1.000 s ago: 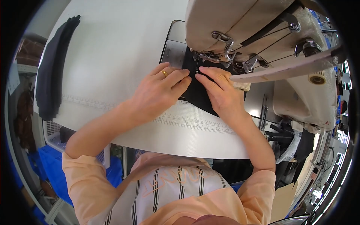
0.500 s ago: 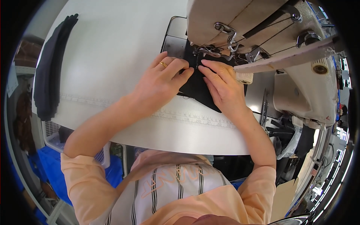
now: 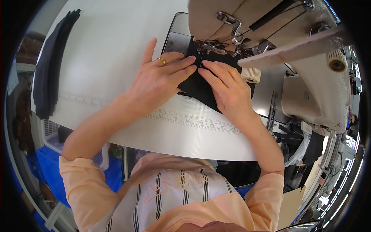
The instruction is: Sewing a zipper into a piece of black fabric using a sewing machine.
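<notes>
A piece of black fabric (image 3: 197,88) lies on the bed of a sewing machine (image 3: 208,23), partly under its metal presser foot (image 3: 211,47). My left hand (image 3: 156,81), a gold ring on one finger, rests on the fabric's left part. Its fingers are stretched out, the little finger spread wide from the others. Opposite it, my right hand (image 3: 234,92) lies over the fabric's right part, fingers extended and fingertips pressing down near the foot. The fingertips of both hands almost meet at a line on the fabric. My right thumb is hidden.
A stack of long black fabric pieces (image 3: 50,73) lies at the table's left. A printed ruler scale (image 3: 185,119) runs along the front. Metal scissors or snips (image 3: 272,108) lie right of my right forearm, near dark items in clear plastic (image 3: 299,149). A white basket (image 3: 103,157) stands below the left edge.
My left hand has loosened from a pinch near the foot, straightened its fingers and shifted slightly left. My right fingers have moved slightly left, and the thumb has gone from view.
</notes>
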Tool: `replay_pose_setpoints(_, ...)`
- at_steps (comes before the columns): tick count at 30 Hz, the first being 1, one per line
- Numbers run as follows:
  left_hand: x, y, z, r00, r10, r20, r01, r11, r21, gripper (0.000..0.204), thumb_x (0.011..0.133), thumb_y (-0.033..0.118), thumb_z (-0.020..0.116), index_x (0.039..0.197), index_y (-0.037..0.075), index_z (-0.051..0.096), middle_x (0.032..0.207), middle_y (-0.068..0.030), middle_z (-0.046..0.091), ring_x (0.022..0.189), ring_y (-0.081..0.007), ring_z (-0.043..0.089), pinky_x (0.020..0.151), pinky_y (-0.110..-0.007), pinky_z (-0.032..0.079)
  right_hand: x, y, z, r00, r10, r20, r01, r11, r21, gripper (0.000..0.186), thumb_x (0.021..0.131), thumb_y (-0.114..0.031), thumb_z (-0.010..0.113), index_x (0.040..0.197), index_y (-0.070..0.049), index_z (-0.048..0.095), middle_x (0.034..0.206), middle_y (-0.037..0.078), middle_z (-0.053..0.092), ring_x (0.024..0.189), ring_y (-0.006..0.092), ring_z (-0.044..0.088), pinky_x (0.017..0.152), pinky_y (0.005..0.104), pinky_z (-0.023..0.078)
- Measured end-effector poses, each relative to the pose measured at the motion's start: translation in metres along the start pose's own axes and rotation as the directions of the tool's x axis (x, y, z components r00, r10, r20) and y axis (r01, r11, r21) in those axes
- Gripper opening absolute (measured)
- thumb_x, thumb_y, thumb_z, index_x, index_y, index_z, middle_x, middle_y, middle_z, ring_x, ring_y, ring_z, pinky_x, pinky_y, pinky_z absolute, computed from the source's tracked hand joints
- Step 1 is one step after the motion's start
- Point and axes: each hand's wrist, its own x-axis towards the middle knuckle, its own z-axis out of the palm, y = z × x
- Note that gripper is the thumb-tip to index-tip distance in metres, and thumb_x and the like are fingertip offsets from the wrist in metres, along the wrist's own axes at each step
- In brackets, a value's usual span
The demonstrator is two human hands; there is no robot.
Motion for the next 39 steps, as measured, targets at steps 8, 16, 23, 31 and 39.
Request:
replay_pose_setpoints(8, 0.0014, 0.0005, -0.0036, 0.999, -0.012, 0.046, 0.014, 0.999, -0.046, 0.048, 0.062, 0.005, 0.071, 0.109, 0.014, 0.068, 0.118, 0.0052, 0.063, 0.105, -0.0147, 0.057, 0.108, -0.054, 0.022, -0.0008, 0.0007, -0.0014, 1.000, -0.008, 0.018, 0.008, 1.000, 0.006, 0.040, 0.068, 0.001, 0.062, 0.108, -0.006, 0.064, 0.112, 0.005, 0.063, 0.096, 0.0246, 0.059, 0.084, 0.0358, 0.049)
replay_pose_setpoints(16, 0.0012, 0.0010, -0.0042, 0.998, -0.024, 0.056, 0.028, 0.998, -0.062, 0.048, 0.063, 0.001, 0.069, 0.109, 0.014, 0.068, 0.118, 0.0046, 0.063, 0.109, -0.0158, 0.055, 0.108, -0.054, 0.021, 0.0002, 0.0002, -0.0017, 1.000, -0.007, 0.015, 0.007, 1.000, -0.012, 0.038, 0.069, -0.001, 0.062, 0.106, -0.007, 0.065, 0.112, 0.005, 0.063, 0.097, 0.0242, 0.059, 0.082, 0.0349, 0.050)
replay_pose_setpoints(23, 0.0007, -0.0003, -0.0035, 0.998, -0.022, 0.058, 0.026, 0.997, -0.069, 0.048, 0.064, -0.001, 0.068, 0.109, 0.014, 0.068, 0.117, 0.0042, 0.063, 0.110, -0.0164, 0.055, 0.109, -0.053, 0.021, -0.0003, 0.0007, -0.0002, 1.000, -0.009, 0.022, 0.009, 1.000, -0.024, 0.038, 0.069, 0.000, 0.062, 0.107, -0.007, 0.064, 0.113, 0.005, 0.063, 0.097, 0.0243, 0.059, 0.082, 0.0350, 0.050)
replay_pose_setpoints(31, 0.0022, -0.0008, -0.0010, 0.998, -0.029, 0.048, 0.032, 0.997, -0.074, 0.049, 0.064, -0.002, 0.067, 0.111, 0.013, 0.067, 0.117, 0.0029, 0.064, 0.112, -0.0172, 0.055, 0.109, -0.052, 0.021, 0.0003, 0.0036, -0.0006, 1.000, -0.011, 0.029, 0.012, 1.000, -0.024, 0.040, 0.069, 0.001, 0.062, 0.108, -0.007, 0.062, 0.114, 0.005, 0.062, 0.098, 0.0251, 0.059, 0.081, 0.0360, 0.050)
replay_pose_setpoints(39, 0.0021, -0.0017, -0.0003, 0.999, -0.023, 0.028, 0.024, 0.998, -0.058, 0.050, 0.063, -0.002, 0.067, 0.110, 0.013, 0.066, 0.116, 0.0029, 0.063, 0.112, -0.0187, 0.054, 0.108, -0.053, 0.022, 0.0024, 0.0034, -0.0022, 1.000, -0.013, 0.028, 0.014, 1.000, -0.022, 0.040, 0.069, 0.002, 0.061, 0.108, -0.007, 0.062, 0.115, 0.005, 0.062, 0.098, 0.0255, 0.060, 0.082, 0.0360, 0.049)
